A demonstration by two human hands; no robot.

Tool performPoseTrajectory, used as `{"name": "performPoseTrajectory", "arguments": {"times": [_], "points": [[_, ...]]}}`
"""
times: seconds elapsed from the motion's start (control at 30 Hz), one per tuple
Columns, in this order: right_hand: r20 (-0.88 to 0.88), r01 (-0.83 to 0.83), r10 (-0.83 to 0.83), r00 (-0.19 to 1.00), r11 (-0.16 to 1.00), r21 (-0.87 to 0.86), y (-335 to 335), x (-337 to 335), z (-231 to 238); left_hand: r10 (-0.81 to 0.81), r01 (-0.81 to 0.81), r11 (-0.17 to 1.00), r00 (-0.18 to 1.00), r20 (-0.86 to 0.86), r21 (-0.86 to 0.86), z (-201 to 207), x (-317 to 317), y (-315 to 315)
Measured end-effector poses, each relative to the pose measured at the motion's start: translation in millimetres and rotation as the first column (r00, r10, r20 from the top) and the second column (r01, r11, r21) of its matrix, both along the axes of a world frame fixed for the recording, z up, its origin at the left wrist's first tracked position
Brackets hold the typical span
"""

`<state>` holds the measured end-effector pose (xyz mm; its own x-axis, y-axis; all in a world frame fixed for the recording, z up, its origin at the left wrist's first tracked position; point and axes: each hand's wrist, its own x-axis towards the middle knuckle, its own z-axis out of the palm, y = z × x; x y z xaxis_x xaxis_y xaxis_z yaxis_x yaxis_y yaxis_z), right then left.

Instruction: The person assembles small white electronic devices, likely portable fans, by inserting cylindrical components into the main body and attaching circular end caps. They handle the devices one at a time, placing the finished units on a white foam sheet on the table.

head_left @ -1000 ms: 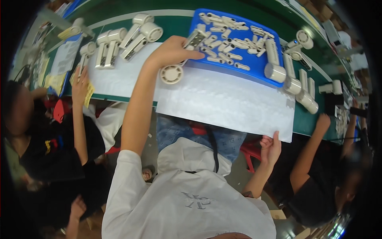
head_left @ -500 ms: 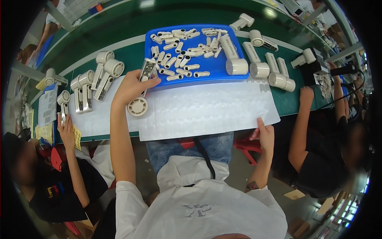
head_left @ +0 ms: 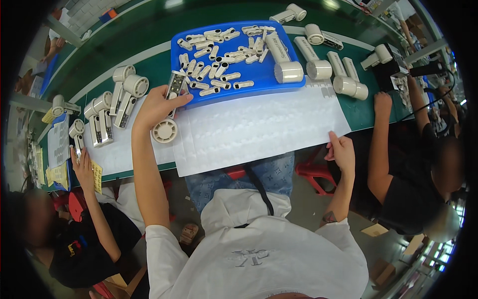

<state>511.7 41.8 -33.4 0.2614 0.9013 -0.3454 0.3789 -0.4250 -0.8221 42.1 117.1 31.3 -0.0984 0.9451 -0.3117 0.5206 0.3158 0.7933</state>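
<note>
Nearest, the right hand (head_left: 343,152) is half curled at the near edge of a white sheet (head_left: 259,132), close to its right corner. A fingertip meets the edge there, but I cannot tell whether the hand pinches the paper or only rests against it. The sheet covers the table (head_left: 366,117) in front of the person and reaches past its near side.

Farther off and to the left, the left hand (head_left: 158,104) grasps a white handheld fan (head_left: 165,130) by its handle, thumb on the right side. The round grille lies on the near side of that hand, over the sheet's left end; the handle slants away to the far side, its inner parts showing. The fan is well apart from the right hand.

Just beyond, the handle's far end comes up to the near left corner of a blue tray (head_left: 261,74). Small white pieces (head_left: 203,74) lie scattered inside, and another fan (head_left: 289,72) lies at its right end.

More fans (head_left: 351,87) lie right of the tray, and a group of assembled-looking fans (head_left: 133,85) lies left of the left hand. Farthest, a fan (head_left: 288,14) lies behind the tray.
</note>
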Motion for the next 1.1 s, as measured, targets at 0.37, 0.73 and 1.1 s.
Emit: {"name": "performPoseTrajectory", "arguments": {"times": [0.37,0.73,1.1], "points": [[0.508,-0.712,0.502,0.7,0.442,0.545,-24,-94,27,-0.083,0.078,0.996,0.992,-0.1,-0.051,2,-6,15],[0.723,-0.928,0.59,0.359,0.311,0.207,17,-135,9,-0.128,0.129,0.991,0.992,0.012,-0.042,7,-13,35],[0.712,-0.916,0.577,0.399,0.286,0.281,-10,-145,-4,-0.088,0.09,0.996,0.994,0.06,-0.027,10,-5,41]]}}
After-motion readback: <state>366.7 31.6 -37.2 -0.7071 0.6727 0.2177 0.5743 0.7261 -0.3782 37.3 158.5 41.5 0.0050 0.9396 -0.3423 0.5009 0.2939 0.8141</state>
